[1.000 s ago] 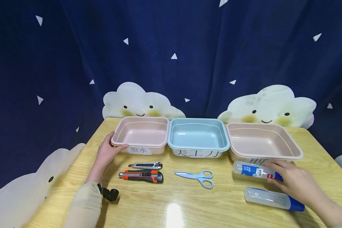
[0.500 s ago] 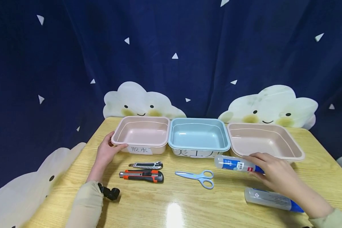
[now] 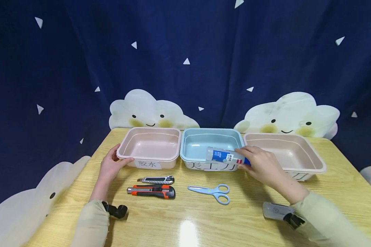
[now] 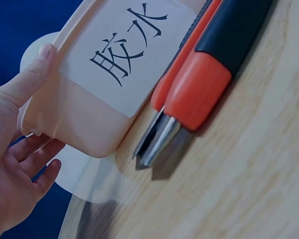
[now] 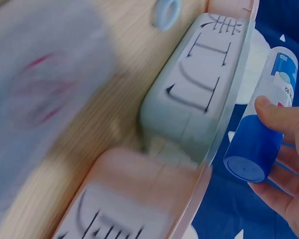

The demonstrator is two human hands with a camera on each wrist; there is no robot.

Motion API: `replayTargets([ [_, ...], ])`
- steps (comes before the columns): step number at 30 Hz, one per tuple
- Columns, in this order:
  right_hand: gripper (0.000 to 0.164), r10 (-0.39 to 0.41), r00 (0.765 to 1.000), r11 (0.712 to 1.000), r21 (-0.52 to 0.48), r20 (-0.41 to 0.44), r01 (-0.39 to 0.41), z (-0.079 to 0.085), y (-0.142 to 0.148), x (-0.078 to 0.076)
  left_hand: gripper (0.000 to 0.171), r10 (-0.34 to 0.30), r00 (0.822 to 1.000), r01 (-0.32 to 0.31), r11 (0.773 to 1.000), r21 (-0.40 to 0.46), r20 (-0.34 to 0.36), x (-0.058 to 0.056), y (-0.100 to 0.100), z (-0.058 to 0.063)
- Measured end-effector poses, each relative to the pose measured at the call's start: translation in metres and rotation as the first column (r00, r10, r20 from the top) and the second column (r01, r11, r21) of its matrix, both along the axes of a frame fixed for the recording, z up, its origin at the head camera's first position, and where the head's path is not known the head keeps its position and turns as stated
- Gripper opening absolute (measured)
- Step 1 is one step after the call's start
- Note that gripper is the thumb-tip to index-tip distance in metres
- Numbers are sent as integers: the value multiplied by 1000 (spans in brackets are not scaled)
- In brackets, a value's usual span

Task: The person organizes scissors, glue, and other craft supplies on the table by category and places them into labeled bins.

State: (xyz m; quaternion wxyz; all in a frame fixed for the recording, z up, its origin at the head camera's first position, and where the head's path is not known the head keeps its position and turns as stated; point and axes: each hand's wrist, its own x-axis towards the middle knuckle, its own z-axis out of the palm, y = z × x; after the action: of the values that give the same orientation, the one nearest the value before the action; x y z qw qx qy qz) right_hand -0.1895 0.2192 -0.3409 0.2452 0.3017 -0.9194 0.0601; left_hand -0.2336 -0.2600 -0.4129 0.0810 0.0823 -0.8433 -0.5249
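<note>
My left hand (image 3: pixel 109 168) holds the front left corner of the left pink bin (image 3: pixel 171 163); in the left wrist view its thumb lies at the rim of the bin (image 4: pixel 89 127) and its fingers reach round below. My right hand (image 3: pixel 262 166) grips a clear liquid glue bottle (image 3: pixel 217 156) by its blue cap end (image 5: pixel 251 149). Held sideways, the bottle overlaps the front rim of the blue bin (image 3: pixel 185 159) in the head view. Its label is blue and white. Near my left hand lie a small black-and-silver utility knife (image 3: pixel 156 180) and a larger orange-and-black one (image 3: pixel 165 192).
Light blue scissors (image 3: pixel 217 192) lie in front of the blue bin. A second glue bottle (image 3: pixel 275 210) lies at the right, partly hidden by my right sleeve (image 3: pixel 324 219). A third bin, beige-pink (image 3: pixel 315 161), ends the row. Paper labels mark the bin fronts.
My right hand has carried the glue bottle left and upward, from before the right bin to the front of the blue bin. My left hand has stayed at the pink bin's corner.
</note>
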Motion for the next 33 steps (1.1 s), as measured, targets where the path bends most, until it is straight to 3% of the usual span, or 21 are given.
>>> replayTargets([
  [4, 46, 14, 1000, 1000, -13, 6, -14, 2, -17, -12, 94, -18, 1000, 18, 1000, -10, 5, 0, 1, -1],
  [13, 43, 55, 997, 998, -17, 45, -54, 8, -62, -44, 92, 6, 1000, -6, 1000, 11, 8, 5, 2, -3],
  [33, 38, 82, 991, 994, 65, 102, -89, 15, -145, -75, 86, 25, 1000, -24, 996, 81, -19, 7, 6, -5],
])
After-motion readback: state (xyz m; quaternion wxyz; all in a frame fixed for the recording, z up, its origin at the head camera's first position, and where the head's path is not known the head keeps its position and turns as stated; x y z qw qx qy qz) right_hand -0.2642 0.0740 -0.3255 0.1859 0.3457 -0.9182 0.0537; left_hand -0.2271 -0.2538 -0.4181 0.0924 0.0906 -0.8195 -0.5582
